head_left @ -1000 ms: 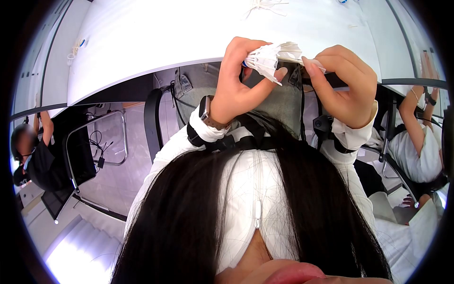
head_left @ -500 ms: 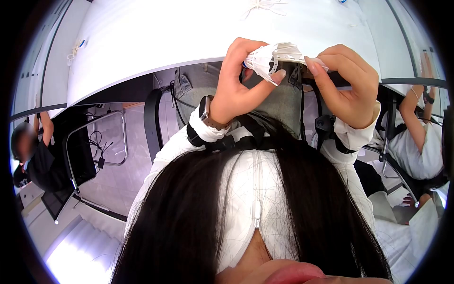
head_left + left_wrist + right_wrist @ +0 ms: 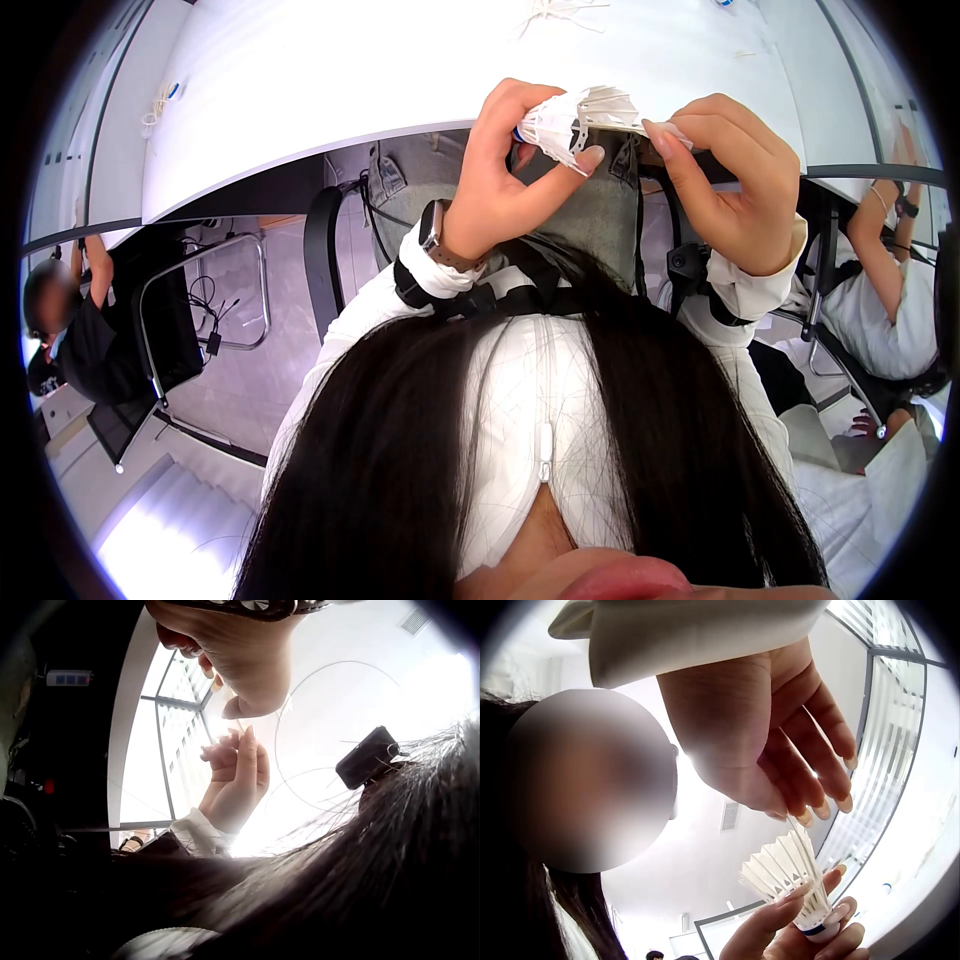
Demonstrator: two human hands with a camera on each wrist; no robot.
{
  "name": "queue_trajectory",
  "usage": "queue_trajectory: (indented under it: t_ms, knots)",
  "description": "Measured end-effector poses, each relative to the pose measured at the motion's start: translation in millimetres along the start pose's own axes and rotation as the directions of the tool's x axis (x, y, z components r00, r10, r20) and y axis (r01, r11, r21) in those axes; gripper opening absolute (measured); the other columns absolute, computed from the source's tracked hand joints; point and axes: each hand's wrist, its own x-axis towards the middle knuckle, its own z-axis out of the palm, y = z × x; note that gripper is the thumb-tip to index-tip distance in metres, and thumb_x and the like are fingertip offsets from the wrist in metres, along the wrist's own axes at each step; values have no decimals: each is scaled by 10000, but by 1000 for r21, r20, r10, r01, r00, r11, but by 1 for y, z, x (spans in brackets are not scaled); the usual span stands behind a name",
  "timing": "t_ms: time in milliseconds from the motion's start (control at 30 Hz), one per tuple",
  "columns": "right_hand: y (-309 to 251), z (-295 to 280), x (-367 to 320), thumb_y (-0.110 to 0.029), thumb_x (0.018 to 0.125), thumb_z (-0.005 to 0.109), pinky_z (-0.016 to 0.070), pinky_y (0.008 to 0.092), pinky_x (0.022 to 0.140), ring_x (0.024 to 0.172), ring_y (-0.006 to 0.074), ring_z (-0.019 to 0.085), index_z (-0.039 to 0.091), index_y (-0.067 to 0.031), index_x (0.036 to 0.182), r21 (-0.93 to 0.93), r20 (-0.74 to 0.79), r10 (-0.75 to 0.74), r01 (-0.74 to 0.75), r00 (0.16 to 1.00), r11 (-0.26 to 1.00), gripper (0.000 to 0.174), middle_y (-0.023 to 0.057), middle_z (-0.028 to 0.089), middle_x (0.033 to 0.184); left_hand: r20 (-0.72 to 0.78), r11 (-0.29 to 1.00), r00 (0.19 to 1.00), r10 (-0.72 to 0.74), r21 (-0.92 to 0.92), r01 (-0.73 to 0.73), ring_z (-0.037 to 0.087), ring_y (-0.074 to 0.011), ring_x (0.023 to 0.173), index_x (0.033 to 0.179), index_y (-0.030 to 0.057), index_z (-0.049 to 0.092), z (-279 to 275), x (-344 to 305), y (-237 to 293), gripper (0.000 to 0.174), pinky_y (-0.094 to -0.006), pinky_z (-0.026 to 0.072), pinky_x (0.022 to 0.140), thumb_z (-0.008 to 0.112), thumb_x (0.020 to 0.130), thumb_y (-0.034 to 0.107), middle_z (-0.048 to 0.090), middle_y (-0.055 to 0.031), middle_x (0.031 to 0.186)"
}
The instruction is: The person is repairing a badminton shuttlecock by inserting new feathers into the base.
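Note:
Over the table's near edge, my left hand [image 3: 500, 180] holds a white feather shuttlecock [image 3: 548, 127] by its blue-banded base, with the skirt pointing right. The left thumb reaches along the lower edge of the skirt. My right hand [image 3: 740, 170] pinches one feather at the skirt's open end between thumb and index finger. In the right wrist view the shuttlecock [image 3: 776, 864] stands cork-down in the left hand [image 3: 761, 926], and the pinched feather rises to the right fingertips. The left wrist view shows both hands close together, with most of the shuttlecock hidden.
On the white table [image 3: 330, 70] lies a stripped shuttlecock with splayed quills [image 3: 555, 12] at the far side. Another with a blue band [image 3: 165, 105] lies at the left, and a blue-banded piece [image 3: 724, 3] at the far right. Other people sit on both sides.
My right hand has shifted slightly right, still pinching the feather. The shuttlecock has turned a little in my left hand, and a gap now shows between feathers near the thumb.

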Motion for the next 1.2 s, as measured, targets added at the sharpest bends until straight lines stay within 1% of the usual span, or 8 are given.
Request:
queue_trajectory:
  t_ms: [200,233,500,600,700,733,833,1200]
  knots:
    - [5,-2,1,14,800,705,428,262,509,566,171,569,656,13,809,3,18,9,-9,1000,1000,50,79,609,703,9,998,999,-48,-34,48,392,-52,680,1058,62,616,1,-2,-2,359,-200,302,562,775,742,126,510,12,907]
    - [6,-1,1,14,801,704,429,264,509,566,173,568,656,12,810,8,20,19,-19,1000,1000,49,80,610,706,9,993,995,-100,-67,100,395,-50,688,1070,60,614,3,-3,0,367,-202,306,570,769,743,123,516,14,911]
    - [8,3,0,6,787,712,433,284,509,576,203,575,662,0,816,34,50,24,-26,998,999,58,83,613,722,17,957,968,-249,-152,249,383,-40,659,1071,56,609,-1,-4,6,369,-200,302,561,762,740,111,526,30,874]
    - [3,3,-1,-4,782,716,439,289,512,581,213,581,663,-6,812,-1,50,33,-33,998,999,61,80,616,729,-3,978,983,-182,-105,180,381,-38,648,1056,57,610,0,-4,4,358,-196,302,557,768,739,115,531,35,860]
    - [-1,6,-3,-19,784,718,444,293,512,584,213,588,660,-11,806,14,61,51,-52,997,999,63,78,620,734,-11,997,999,-45,-60,44,388,-35,654,1040,59,613,-2,0,-2,344,-194,306,558,771,740,115,534,35,861]
    - [-2,6,-2,-41,785,720,449,297,509,586,213,592,660,-25,797,-2,75,46,-46,996,999,63,69,625,737,-1,995,998,-65,-74,64,393,-37,654,1031,58,615,-3,-1,-2,336,-195,312,557,774,741,114,532,32,861]
    - [-1,9,-2,-70,780,726,452,305,511,587,216,594,661,-45,789,-55,84,-1,6,996,998,70,54,626,737,25,999,1000,5,-32,-4,399,-37,658,1033,54,614,-2,-1,-2,337,-198,321,558,775,743,114,530,27,864]
    - [-2,9,-2,-87,775,734,459,311,524,595,218,602,665,-52,798,-86,107,-13,22,994,996,80,48,634,745,-38,997,998,-51,-59,49,401,-23,653,1061,54,601,-1,-1,-3,373,-186,316,542,786,748,135,537,30,878]
